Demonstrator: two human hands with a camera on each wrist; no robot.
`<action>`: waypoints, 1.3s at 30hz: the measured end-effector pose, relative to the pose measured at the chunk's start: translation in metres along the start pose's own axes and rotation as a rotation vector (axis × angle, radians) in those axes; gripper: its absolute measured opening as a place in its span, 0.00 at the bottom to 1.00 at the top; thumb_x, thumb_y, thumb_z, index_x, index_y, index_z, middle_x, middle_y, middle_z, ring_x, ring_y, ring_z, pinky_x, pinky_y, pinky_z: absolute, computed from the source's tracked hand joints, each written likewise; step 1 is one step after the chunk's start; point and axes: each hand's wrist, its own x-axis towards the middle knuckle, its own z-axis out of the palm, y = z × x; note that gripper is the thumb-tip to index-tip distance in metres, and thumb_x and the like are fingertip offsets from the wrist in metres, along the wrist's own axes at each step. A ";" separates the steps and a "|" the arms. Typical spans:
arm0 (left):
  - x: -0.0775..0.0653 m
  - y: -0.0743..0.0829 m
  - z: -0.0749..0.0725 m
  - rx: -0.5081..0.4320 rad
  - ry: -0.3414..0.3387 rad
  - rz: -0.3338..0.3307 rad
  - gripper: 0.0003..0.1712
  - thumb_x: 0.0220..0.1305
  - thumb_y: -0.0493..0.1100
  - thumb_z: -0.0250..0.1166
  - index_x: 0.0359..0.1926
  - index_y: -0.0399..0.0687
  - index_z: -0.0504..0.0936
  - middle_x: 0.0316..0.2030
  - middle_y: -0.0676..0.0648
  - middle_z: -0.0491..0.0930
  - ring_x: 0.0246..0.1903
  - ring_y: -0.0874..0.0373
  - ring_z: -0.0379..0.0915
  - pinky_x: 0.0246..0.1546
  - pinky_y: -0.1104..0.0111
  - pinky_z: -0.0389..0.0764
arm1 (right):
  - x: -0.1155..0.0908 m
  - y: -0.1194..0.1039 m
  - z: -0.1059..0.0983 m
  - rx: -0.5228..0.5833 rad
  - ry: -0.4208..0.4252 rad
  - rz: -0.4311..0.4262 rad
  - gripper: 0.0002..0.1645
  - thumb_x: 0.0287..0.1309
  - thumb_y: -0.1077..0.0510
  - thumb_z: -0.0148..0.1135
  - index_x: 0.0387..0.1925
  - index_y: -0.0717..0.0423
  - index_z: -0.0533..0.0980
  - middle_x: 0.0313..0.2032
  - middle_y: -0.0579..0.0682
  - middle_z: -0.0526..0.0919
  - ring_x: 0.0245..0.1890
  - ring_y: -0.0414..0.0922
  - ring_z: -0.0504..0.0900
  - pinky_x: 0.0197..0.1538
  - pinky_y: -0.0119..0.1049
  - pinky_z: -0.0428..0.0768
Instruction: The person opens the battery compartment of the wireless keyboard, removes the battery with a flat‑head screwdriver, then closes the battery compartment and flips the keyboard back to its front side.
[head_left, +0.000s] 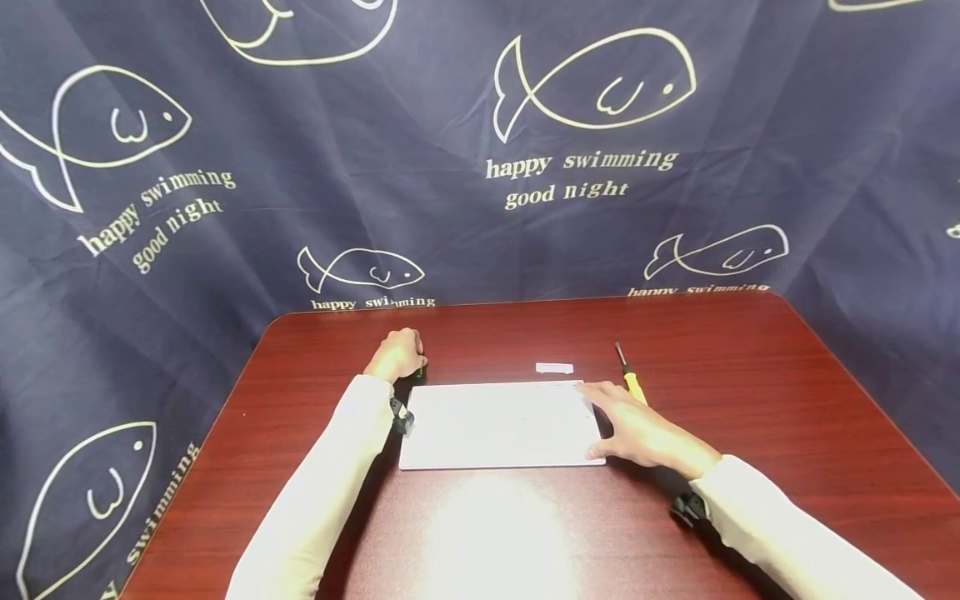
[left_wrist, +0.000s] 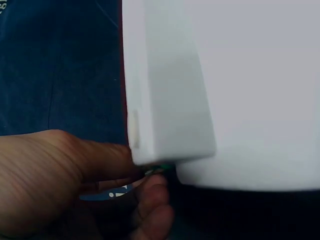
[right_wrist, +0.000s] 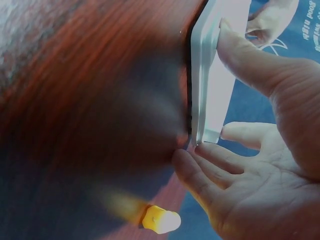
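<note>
White plastic, by its look, makes up the flat panel (head_left: pixel 495 429) lying between both hands on the red-brown tabletop (head_left: pixel 712 350). Across its right end the right hand (head_left: pixel 637 429) spans from near edge to far corner, thumb and fingers gripping it, probably so that it cannot slide. The left hand (head_left: pixel 397 357) pinches a small green-and-dark piece (head_left: pixel 420 372) just by the far left corner; whether piece and panel touch is unclear. A small white strip (head_left: pixel 555 367) lies beyond the far edge, and a yellow-handled screwdriver (head_left: pixel 634 385) beside the right hand, apparently for easy reach. Any compartment in the panel, or its contents, cannot be made out.
</note>
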 end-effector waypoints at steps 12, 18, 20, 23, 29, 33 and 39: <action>-0.024 -0.001 -0.008 -0.006 0.109 0.057 0.18 0.59 0.47 0.64 0.43 0.38 0.76 0.39 0.38 0.80 0.42 0.42 0.76 0.44 0.54 0.73 | -0.001 0.002 0.001 -0.005 0.016 -0.021 0.54 0.36 0.53 0.79 0.65 0.64 0.63 0.59 0.63 0.67 0.57 0.60 0.68 0.55 0.54 0.68; -0.068 0.000 -0.010 -0.027 0.202 0.209 0.24 0.57 0.48 0.66 0.49 0.37 0.74 0.39 0.38 0.76 0.44 0.41 0.72 0.46 0.53 0.71 | -0.001 0.003 0.003 -0.004 0.007 -0.015 0.54 0.37 0.54 0.79 0.66 0.63 0.62 0.59 0.64 0.67 0.58 0.60 0.67 0.55 0.55 0.68; -0.084 -0.002 -0.006 -0.028 0.178 0.260 0.29 0.55 0.49 0.68 0.54 0.38 0.73 0.44 0.38 0.75 0.47 0.42 0.69 0.49 0.53 0.70 | -0.001 0.003 0.003 0.000 0.011 -0.023 0.54 0.37 0.54 0.79 0.66 0.63 0.62 0.59 0.63 0.67 0.58 0.60 0.67 0.55 0.54 0.68; -0.105 -0.009 0.001 -0.016 0.111 0.328 0.42 0.49 0.51 0.73 0.62 0.40 0.68 0.54 0.39 0.71 0.53 0.41 0.65 0.53 0.53 0.68 | 0.000 0.002 0.002 0.004 0.020 -0.036 0.53 0.36 0.54 0.79 0.65 0.64 0.63 0.58 0.63 0.68 0.57 0.60 0.68 0.54 0.54 0.68; -0.127 -0.029 0.021 -0.016 -0.011 0.375 0.62 0.37 0.59 0.78 0.69 0.40 0.58 0.63 0.38 0.63 0.60 0.40 0.58 0.58 0.50 0.62 | 0.002 0.002 0.001 0.007 0.022 -0.039 0.54 0.36 0.54 0.79 0.64 0.65 0.63 0.58 0.64 0.68 0.57 0.60 0.68 0.54 0.55 0.68; -0.133 -0.035 0.029 -0.014 -0.015 0.382 0.65 0.37 0.61 0.77 0.71 0.41 0.55 0.64 0.39 0.62 0.59 0.40 0.58 0.56 0.46 0.61 | 0.004 0.002 -0.001 0.018 -0.014 -0.030 0.54 0.37 0.53 0.78 0.65 0.65 0.62 0.59 0.64 0.67 0.58 0.60 0.67 0.55 0.55 0.68; -0.136 -0.033 0.031 -0.026 -0.006 0.362 0.64 0.37 0.60 0.78 0.71 0.44 0.55 0.65 0.43 0.61 0.59 0.42 0.58 0.54 0.45 0.61 | 0.018 0.005 -0.012 0.022 0.015 -0.032 0.35 0.50 0.54 0.70 0.58 0.66 0.70 0.52 0.62 0.73 0.54 0.59 0.71 0.54 0.56 0.68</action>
